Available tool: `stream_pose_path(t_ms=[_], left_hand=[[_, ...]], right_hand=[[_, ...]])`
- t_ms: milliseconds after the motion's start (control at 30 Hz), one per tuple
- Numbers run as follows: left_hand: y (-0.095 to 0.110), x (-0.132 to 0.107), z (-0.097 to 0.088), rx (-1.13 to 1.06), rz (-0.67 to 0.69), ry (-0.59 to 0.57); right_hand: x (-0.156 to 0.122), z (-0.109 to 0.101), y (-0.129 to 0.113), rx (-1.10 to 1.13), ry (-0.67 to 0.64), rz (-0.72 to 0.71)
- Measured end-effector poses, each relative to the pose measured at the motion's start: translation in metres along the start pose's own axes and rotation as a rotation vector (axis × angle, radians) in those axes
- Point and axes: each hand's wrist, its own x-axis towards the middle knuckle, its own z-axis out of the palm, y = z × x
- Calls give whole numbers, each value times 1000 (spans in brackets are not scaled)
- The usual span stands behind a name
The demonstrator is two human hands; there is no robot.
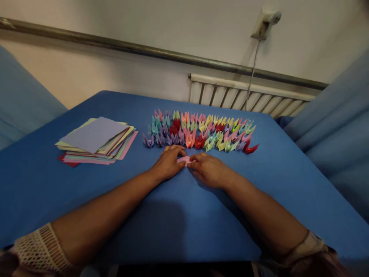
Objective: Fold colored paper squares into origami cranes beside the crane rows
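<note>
A small folded piece of pink paper (186, 161) lies on the blue tabletop (161, 231) between my two hands. My left hand (169, 162) has its fingers closed on the paper's left side, thumb and fingertips pressing it. From the other side, my right hand (210, 168) grips its right edge with fingers bent. Parts of the paper are hidden under my fingers, so its exact folded shape cannot be made out. Just beyond my hands stand rows of folded paper cranes (201, 132) in purple, red, pink, yellow, green and blue.
To the left lies an uneven stack of coloured paper sheets (93, 134), a lilac one on top. Behind the table are a wall pipe (150, 52), a white radiator (230, 92) and a socket with a plug (266, 25). Blue curtains (343, 127) hang at both sides.
</note>
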Motion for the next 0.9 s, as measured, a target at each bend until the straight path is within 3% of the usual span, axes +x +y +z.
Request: stream_pose_path(t_ms=[200,567,900], left_hand=[[0,-2,-2,-52,42,-22],[4,-8,-21,93,209,-152],[8,-10,-24,242,354,-155]], right_hand=[[0,0,1,-11,-10,-7],[1,-1,-1,-59,-65,-11],[7,9,9,-48,8,10]])
